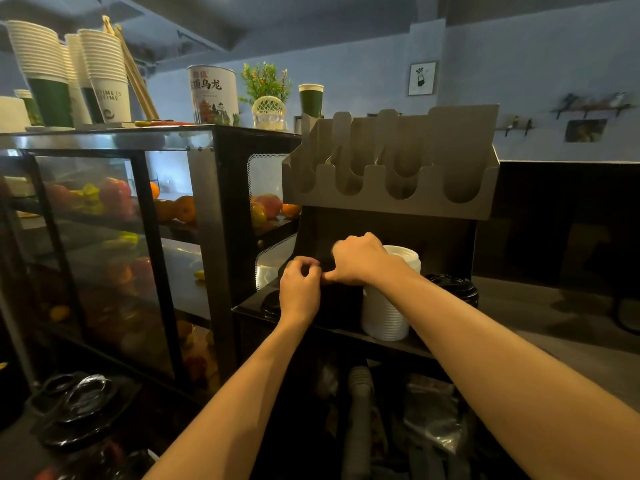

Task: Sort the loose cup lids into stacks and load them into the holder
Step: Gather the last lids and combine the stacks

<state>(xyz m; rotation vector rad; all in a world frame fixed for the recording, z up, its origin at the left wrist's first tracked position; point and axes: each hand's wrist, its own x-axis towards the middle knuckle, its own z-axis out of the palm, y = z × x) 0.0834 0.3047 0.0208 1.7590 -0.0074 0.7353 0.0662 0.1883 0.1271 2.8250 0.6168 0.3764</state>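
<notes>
Both arms outstretched | left hand (299,289) and right hand (360,259) close together, fingers curled, grip too dark to tell | white lids (384,317) stacked at 3 o'clock | holder (391,199) at 12

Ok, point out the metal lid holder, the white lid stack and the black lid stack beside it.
metal lid holder (429,188), head view, front wall between slots.
white lid stack (386,317), head view, ribbed side.
black lid stack (453,289), head view, top lid.
</notes>
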